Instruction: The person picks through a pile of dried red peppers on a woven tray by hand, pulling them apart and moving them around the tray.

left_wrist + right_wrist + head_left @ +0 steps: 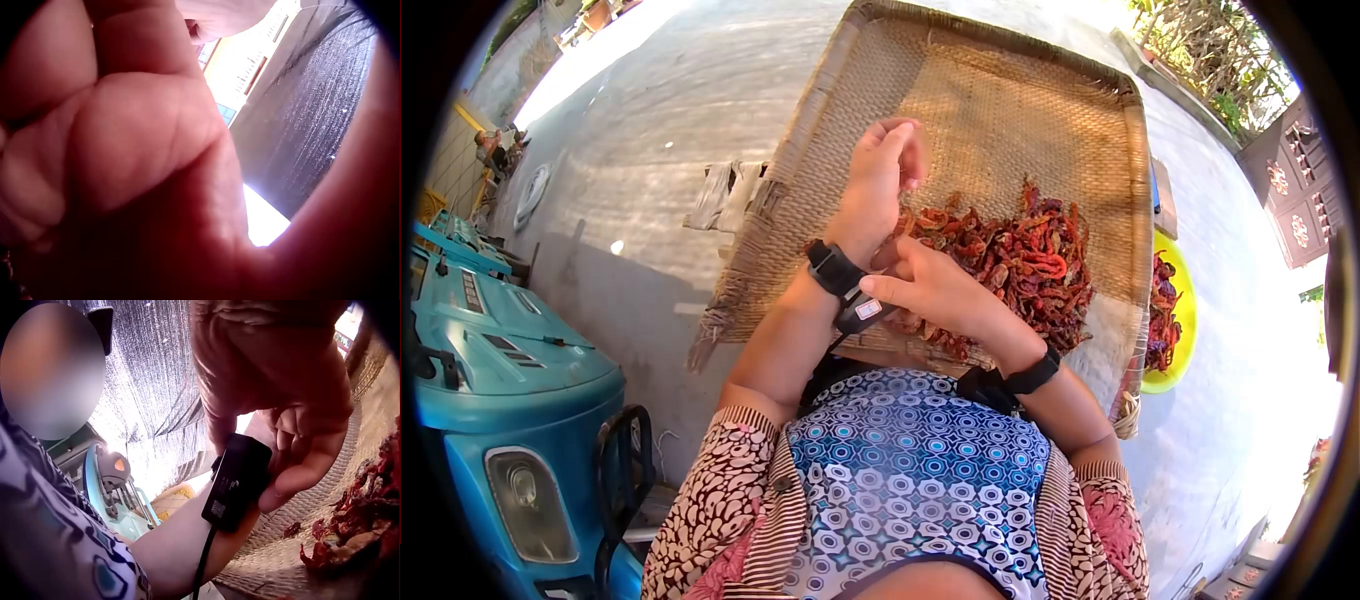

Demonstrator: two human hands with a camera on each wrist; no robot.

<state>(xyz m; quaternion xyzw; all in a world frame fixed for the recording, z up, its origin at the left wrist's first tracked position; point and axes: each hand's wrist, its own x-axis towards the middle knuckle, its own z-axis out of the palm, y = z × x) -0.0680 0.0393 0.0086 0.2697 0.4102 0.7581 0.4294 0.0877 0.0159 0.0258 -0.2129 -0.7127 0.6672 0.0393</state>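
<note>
My right hand [940,288] reaches across to my left wrist and pinches the small black wrist camera [237,484] strapped there. In the right wrist view its thumb is at one side of the black box and its fingers [306,469] curl at the other. A cable runs down from the box along the forearm. My left hand [888,165] is raised over the woven tray [1020,90], its fingers loosely bent and holding nothing. Below both hands lies a heap of dried red chili peppers [1040,265]. The left wrist view is mostly filled by the palm [137,137].
A yellow-green basin [1187,330] with more dried peppers stands right of the tray. At the left is a teal vehicle [520,360] with a headlight. Wooden boards [725,195] stick out by the tray's left edge. A black metal frame [625,460] stands near the vehicle.
</note>
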